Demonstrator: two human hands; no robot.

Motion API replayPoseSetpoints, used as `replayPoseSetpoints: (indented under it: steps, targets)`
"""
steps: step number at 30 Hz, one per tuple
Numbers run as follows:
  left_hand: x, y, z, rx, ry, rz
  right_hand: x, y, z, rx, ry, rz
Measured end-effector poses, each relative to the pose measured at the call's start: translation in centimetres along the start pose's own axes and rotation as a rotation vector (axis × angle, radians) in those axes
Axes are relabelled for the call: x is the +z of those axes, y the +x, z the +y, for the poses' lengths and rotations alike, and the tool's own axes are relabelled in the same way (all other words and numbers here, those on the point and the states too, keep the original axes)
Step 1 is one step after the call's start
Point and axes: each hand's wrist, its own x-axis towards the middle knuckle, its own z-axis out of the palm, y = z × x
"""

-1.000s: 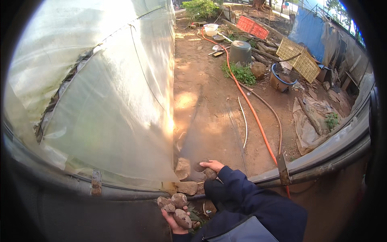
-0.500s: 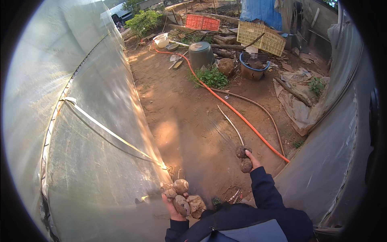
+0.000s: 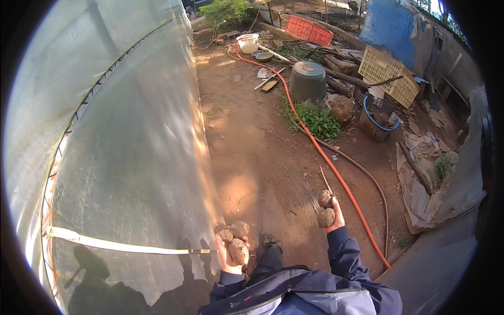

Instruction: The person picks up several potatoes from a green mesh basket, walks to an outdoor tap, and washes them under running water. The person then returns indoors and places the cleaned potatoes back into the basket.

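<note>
left hand (image 3: 228, 259) cupped palm-up, kinda low — right hand (image 3: 337, 217) bit farther forward, gripping; they're well apart tbh

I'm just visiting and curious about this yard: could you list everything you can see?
Rounded lumps: at least five, brown, lower middle
Hoses: two, orange and brown, right of centre
Large tub: one, grey-green, upper middle
Rimmed tub: one, blue rim, right
Bucket: one, white, top middle
Crates: two, red and yellow, upper right
Logs: several, brown, upper right
Bush: one, green, top
Plastic sheeting: two stretches, translucent, left and right
Strap: one, whitish, lower left
Hanging sheet: one, blue, top right
Left hand: one, bare, holding at least three lumps
Right hand: one, bare, holding two lumps
Sleeves: two, dark blue, bottom
</note>
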Motion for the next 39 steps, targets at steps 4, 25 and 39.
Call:
replayPoseSetpoints:
  steps: [4, 25, 39]
  targets:
    - [6.4, 10.9, 5.5, 0.035, 0.002, 0.01, 10.5, 7.9, -2.4, -0.056, -0.054, -0.012]
    - [23.0, 74.3, 28.3, 0.415, 0.002, -0.043, 61.0, 73.8, 1.0, 0.144, -0.083, -0.291]
    - [42.2, 127.8, 50.7, 0.243, 0.099, 0.079, 78.5, 108.6, -9.7, -0.481, 0.041, 0.084]
